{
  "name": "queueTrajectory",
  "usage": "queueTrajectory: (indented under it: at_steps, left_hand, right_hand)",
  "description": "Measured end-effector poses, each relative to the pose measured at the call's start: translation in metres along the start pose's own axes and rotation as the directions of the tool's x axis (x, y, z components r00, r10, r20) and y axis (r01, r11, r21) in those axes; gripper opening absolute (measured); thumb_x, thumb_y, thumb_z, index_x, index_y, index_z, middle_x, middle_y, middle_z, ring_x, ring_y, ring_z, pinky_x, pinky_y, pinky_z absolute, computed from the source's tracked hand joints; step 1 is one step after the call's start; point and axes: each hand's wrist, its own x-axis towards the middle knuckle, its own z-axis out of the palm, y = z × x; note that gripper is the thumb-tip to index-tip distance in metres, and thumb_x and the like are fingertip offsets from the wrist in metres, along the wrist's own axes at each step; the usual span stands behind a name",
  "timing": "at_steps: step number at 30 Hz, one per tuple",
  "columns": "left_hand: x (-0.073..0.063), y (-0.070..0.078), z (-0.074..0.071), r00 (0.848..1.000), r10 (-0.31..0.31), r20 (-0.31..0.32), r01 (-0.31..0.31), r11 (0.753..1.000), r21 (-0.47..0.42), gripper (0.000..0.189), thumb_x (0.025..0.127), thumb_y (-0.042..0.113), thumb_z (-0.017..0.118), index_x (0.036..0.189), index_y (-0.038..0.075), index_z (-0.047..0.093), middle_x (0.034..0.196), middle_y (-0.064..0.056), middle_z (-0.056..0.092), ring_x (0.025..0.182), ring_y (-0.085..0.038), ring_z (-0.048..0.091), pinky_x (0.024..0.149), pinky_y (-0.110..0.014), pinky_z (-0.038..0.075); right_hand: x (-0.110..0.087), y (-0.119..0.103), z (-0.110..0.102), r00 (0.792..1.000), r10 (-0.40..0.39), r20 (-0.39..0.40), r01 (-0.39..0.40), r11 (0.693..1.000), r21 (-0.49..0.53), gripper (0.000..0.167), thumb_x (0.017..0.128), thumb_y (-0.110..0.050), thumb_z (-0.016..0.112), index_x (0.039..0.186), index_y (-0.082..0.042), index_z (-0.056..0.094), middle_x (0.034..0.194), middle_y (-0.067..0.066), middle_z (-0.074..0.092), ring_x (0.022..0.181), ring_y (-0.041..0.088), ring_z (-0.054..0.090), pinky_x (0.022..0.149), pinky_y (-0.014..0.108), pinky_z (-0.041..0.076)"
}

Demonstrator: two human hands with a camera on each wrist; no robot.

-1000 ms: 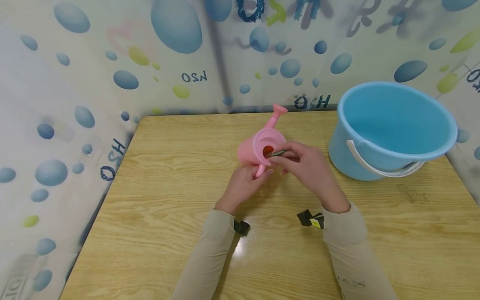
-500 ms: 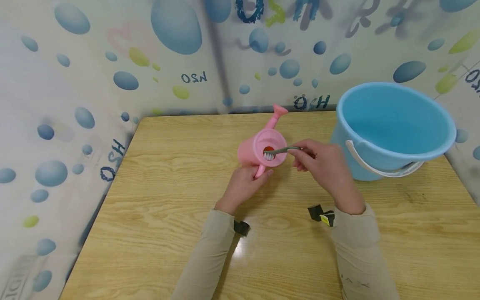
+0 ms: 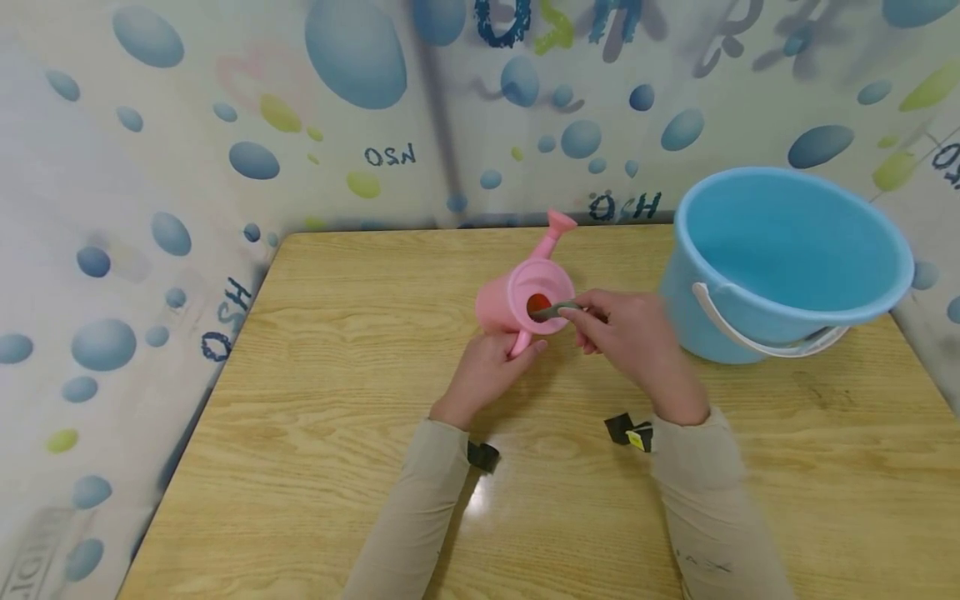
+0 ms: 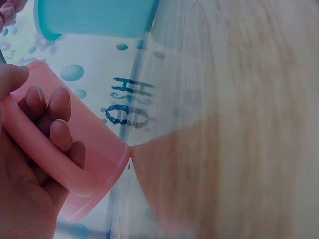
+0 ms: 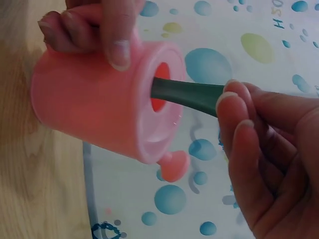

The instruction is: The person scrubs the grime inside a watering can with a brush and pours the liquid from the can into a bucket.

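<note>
A pink watering can (image 3: 495,302) is tilted so its round opening faces the person, its spout (image 3: 547,242) pointing away to the back. My left hand (image 3: 486,371) holds it by the handle; in the left wrist view the fingers (image 4: 60,134) curl round that handle (image 4: 45,149). My right hand (image 3: 630,342) pinches the green handle of a toothbrush (image 5: 187,95) between thumb and fingers. The brush enters the can's opening, and its bristle head is hidden inside. Orange-red shows within the hole (image 5: 158,102).
A light blue bucket (image 3: 705,308) with a white handle (image 3: 750,337) stands on the wooden table (image 3: 315,400) at the right. A wall covering with blue and green dots (image 3: 352,50) rises behind the table and along its left side.
Half a second ago the bristles showed at the opening after the right hand drew back to the right; now the toothbrush is pushed deeper in. The left hand and watering can stay put.
</note>
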Motion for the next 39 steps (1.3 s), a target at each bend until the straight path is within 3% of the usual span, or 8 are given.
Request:
queueTrajectory:
  at_steps: [7, 14, 20, 25, 32, 39]
  left_hand:
    - [0.0, 0.0, 0.0, 1.0, 0.014, 0.0, -0.014, 1.0, 0.009, 0.048, 0.084, 0.056, 0.046, 0.056, 0.017, 0.043, 0.048, 0.007, 0.036, 0.043, -0.005, 0.034, 0.041, -0.022, 0.029]
    - [0.0, 0.0, 0.0, 1.0, 0.013, -0.004, -0.013, 1.0, 0.022, 0.048, 0.083, 0.056, 0.046, 0.056, 0.017, 0.044, 0.048, 0.008, 0.036, 0.044, -0.004, 0.035, 0.041, -0.022, 0.03]
    - [0.0, 0.0, 0.001, 1.0, -0.006, -0.005, 0.006, 0.999, 0.032, 0.05, 0.083, 0.058, 0.045, 0.055, 0.017, 0.043, 0.047, 0.008, 0.036, 0.043, -0.004, 0.036, 0.041, -0.022, 0.03]
    - [0.0, 0.0, 0.002, 1.0, 0.014, -0.011, -0.013, 0.999, 0.051, 0.048, 0.083, 0.056, 0.046, 0.055, 0.017, 0.042, 0.048, 0.009, 0.035, 0.044, -0.005, 0.035, 0.043, -0.022, 0.03]
    - [0.0, 0.0, 0.003, 1.0, 0.008, -0.004, -0.007, 0.999, 0.046, 0.047, 0.083, 0.055, 0.047, 0.056, 0.017, 0.042, 0.048, 0.009, 0.034, 0.045, -0.005, 0.035, 0.043, -0.022, 0.03]
    - [0.0, -0.002, 0.003, 0.999, 0.033, -0.005, -0.032, 0.998, 0.061, 0.046, 0.083, 0.053, 0.049, 0.057, 0.017, 0.04, 0.048, 0.008, 0.032, 0.044, -0.004, 0.033, 0.043, -0.021, 0.028]
  right_hand:
    - [0.0, -0.002, 0.003, 0.999, 0.03, 0.037, -0.03, 1.0, -0.008, 0.016, 0.084, -0.031, 0.06, 0.081, -0.016, 0.064, 0.055, -0.011, 0.051, 0.046, 0.007, 0.043, 0.042, 0.026, 0.032]
    - [-0.005, 0.003, -0.012, 0.998, 0.05, -0.032, -0.049, 0.999, 0.007, 0.021, 0.085, -0.034, 0.058, 0.075, -0.016, 0.062, 0.053, -0.01, 0.051, 0.044, 0.009, 0.041, 0.04, 0.027, 0.029]
    - [-0.007, 0.008, -0.019, 0.995, 0.055, -0.078, -0.053, 0.998, 0.026, 0.016, 0.083, -0.027, 0.063, 0.076, -0.012, 0.064, 0.053, -0.008, 0.052, 0.046, 0.007, 0.045, 0.04, 0.027, 0.03]
    - [-0.008, 0.012, -0.024, 0.993, 0.067, -0.096, -0.067, 0.998, 0.009, 0.019, 0.083, -0.028, 0.062, 0.076, -0.011, 0.064, 0.053, -0.007, 0.053, 0.047, 0.007, 0.046, 0.04, 0.027, 0.031]
    - [-0.006, 0.023, -0.023, 0.982, 0.189, -0.018, -0.188, 0.981, 0.047, 0.032, 0.085, -0.042, 0.053, 0.074, -0.014, 0.062, 0.056, -0.004, 0.055, 0.046, 0.016, 0.043, 0.041, 0.03, 0.029]
    - [0.0, 0.039, -0.009, 0.956, 0.278, 0.09, -0.289, 0.944, 0.158, 0.037, 0.084, -0.05, 0.049, 0.075, -0.016, 0.061, 0.059, -0.001, 0.058, 0.052, 0.02, 0.051, 0.043, 0.031, 0.037]
